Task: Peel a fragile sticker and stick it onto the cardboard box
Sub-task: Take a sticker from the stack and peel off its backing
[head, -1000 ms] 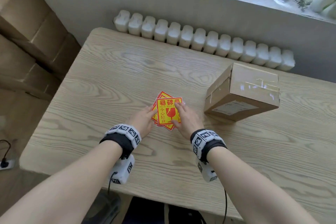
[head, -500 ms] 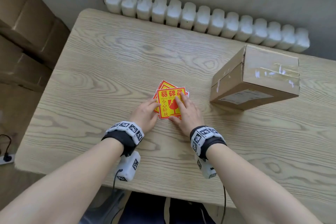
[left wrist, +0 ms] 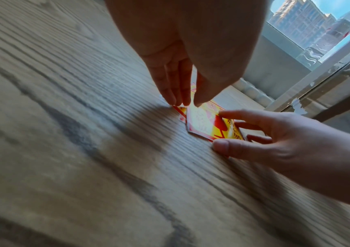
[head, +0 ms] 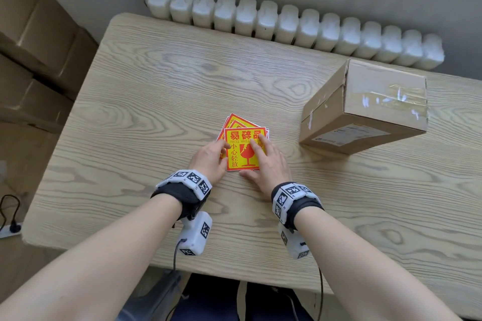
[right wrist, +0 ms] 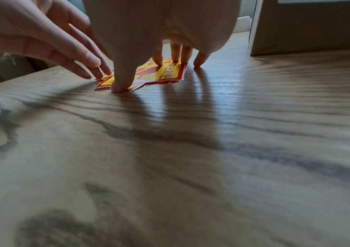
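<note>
A small stack of red-and-yellow fragile stickers [head: 243,148] lies flat on the wooden table [head: 146,101], slightly fanned. My left hand [head: 221,150] touches the stack's left edge with straight fingertips [left wrist: 183,100]. My right hand [head: 257,154] rests spread on the top sticker [right wrist: 165,71], its thumb [right wrist: 119,86] pressing at the near corner. The taped cardboard box [head: 370,107] stands to the right of the stack, a hand's width from my right hand. Neither hand touches the box.
A row of white plastic jugs [head: 287,26] lines the wall behind the table's far edge. Stacked brown cartons [head: 34,41] stand on the floor to the left. A power strip with a cable [head: 10,227] lies on the floor at the lower left.
The head view has tilted down and closer. My right fingers have slid further onto the top sticker, which has shifted slightly toward me. The left fingertips stay at the stack's left edge.
</note>
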Motion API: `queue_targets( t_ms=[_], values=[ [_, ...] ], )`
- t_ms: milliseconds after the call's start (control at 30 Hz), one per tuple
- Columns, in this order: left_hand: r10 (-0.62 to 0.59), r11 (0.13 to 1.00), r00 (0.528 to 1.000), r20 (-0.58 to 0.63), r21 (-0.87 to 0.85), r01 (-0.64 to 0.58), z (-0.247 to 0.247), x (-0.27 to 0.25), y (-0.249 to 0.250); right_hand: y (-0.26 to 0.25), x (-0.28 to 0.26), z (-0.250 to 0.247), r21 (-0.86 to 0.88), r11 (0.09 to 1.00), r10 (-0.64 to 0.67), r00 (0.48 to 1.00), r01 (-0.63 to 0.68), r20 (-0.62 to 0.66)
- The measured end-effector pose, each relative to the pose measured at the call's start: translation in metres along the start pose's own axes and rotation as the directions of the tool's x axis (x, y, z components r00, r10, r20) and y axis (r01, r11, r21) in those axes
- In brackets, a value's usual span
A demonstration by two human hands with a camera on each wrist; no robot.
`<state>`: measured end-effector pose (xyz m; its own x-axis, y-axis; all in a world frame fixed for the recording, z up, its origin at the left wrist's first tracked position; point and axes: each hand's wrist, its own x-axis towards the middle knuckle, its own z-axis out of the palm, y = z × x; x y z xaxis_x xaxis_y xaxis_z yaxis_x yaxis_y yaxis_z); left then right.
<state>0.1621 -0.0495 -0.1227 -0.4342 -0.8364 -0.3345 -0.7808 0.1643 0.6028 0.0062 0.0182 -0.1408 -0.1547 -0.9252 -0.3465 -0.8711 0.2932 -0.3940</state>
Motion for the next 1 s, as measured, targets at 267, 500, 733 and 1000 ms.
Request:
queue_targets(
  t_ms=[267,500,733,1000],
  values=[
    [-0.055,0.996,0.998,-0.009,-0.074,0.055,0.001,0.000,0.006,-0.008,-0.002,-0.005,-0.082,0.997,-0.001,1.000,0.003,0.025],
    [-0.121,0.985,0.992,-0.038,-0.126,0.115,-0.001,0.002,0.012,-0.016,-0.003,-0.017,-0.175,0.972,-0.137,0.985,0.154,0.107],
    [-0.154,0.983,0.985,-0.072,-0.114,0.145,-0.015,-0.001,0.020,-0.024,-0.009,-0.048,-0.264,0.923,-0.233,0.952,0.281,0.201],
    [-0.270,0.961,0.945,-0.184,-0.118,0.252,-0.057,-0.006,0.055,-0.035,-0.019,-0.095,-0.181,0.964,-0.191,0.981,0.192,0.025]
  ],
)
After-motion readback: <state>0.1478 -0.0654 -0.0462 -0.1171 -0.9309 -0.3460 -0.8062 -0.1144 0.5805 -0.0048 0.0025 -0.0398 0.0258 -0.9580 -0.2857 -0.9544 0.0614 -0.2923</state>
